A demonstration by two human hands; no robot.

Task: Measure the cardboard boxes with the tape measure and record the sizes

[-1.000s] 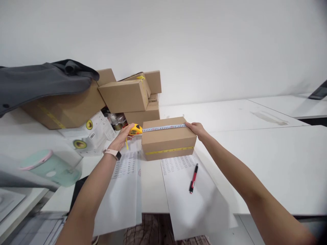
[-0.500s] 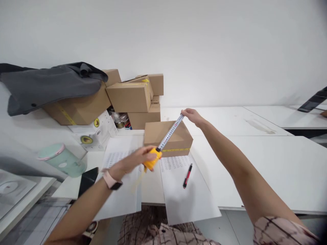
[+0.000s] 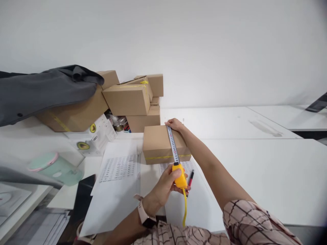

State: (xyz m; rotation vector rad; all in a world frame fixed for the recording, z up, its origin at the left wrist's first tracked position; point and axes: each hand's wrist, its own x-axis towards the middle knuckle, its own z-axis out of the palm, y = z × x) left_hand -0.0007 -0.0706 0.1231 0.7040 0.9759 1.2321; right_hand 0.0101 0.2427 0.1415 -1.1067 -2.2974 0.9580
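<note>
A brown cardboard box [image 3: 156, 141] sat just below the frame's centre, a yellow band [image 3: 159, 157] along its front. At lower centre, the yellow tape measure [image 3: 180, 177] had its white blade [image 3: 173, 144] extended over the box's top.

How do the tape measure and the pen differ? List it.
The tape measure has a chunky yellow case; the pen is slim, red and black. The tape measure is gripped in the left hand; the pen lies on paper. Both are partly covered by that hand.
</note>
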